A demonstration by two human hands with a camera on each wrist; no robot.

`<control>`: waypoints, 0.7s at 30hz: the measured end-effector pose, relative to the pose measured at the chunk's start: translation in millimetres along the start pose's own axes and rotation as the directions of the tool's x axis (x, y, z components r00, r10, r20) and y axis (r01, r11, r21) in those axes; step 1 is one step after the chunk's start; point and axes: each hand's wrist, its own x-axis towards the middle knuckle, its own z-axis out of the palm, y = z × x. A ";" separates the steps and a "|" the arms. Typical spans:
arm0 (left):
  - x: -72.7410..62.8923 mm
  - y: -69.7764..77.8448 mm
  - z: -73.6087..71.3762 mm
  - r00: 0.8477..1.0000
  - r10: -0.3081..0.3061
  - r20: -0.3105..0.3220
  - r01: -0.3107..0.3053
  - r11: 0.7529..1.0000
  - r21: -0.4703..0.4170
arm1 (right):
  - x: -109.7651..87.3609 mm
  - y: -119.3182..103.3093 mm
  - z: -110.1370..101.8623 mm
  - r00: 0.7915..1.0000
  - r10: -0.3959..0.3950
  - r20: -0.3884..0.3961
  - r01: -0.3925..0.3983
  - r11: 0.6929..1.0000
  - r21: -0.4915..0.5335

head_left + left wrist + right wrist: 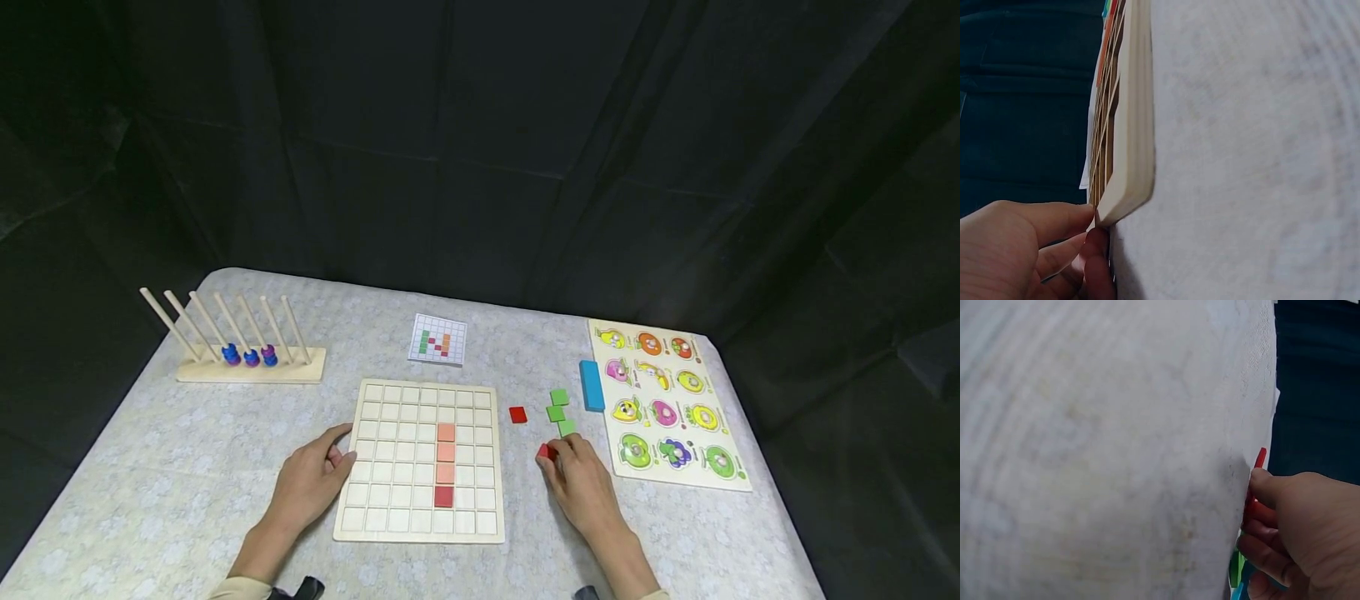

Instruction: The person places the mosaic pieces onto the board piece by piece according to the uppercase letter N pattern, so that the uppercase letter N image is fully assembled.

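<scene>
In the head view, the person's left hand (313,471) lies at the left edge of a square, pale wooden grid board (420,537), thumb and forefinger at its rim. The board sits flat on a table covered with a pale floral cloth (135,467). One of its columns carries three salmon-orange square tiles (446,451) in a line, with a dark red square tile (443,497) directly below them. The right hand (585,483), well apart from the left, pinches a bright red square tile (544,451) between thumb and fingers, to the right of the board. Near it lie a loose red square tile (518,415) and three light green square tiles (555,413); beyond these is a blue rectangular block (592,386), next to a wooden fruit-puzzle board (652,473). Behind the grid board rests a small white card with a coloured grid pattern (437,340). A wooden peg rack (251,375) with blue and purple rings on three pegs stands at far left.

In the left wrist view, the thumb and curled fingers grip the grid board's edge near a corner.

In the right wrist view, the pinched red tile is tilted, its end protruding past the thumb; green shows beneath the fingers.
</scene>
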 end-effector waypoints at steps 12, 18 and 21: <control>-0.5 0.6 0.3 1.000 0.005 -0.003 -0.005 1.000 0.007 | 5.5 -18.5 -1.2 0.998 0.057 -0.026 -0.053 0.991 0.126; -0.8 0.7 0.1 1.000 0.003 -0.002 -0.003 1.000 0.011 | 7.6 -36.3 -0.9 0.998 0.068 0.007 -0.067 0.976 0.207; -0.6 0.4 -0.3 1.000 0.007 -0.002 -0.007 1.000 0.015 | 8.9 -44.6 0.8 0.999 0.052 0.016 -0.055 0.972 0.227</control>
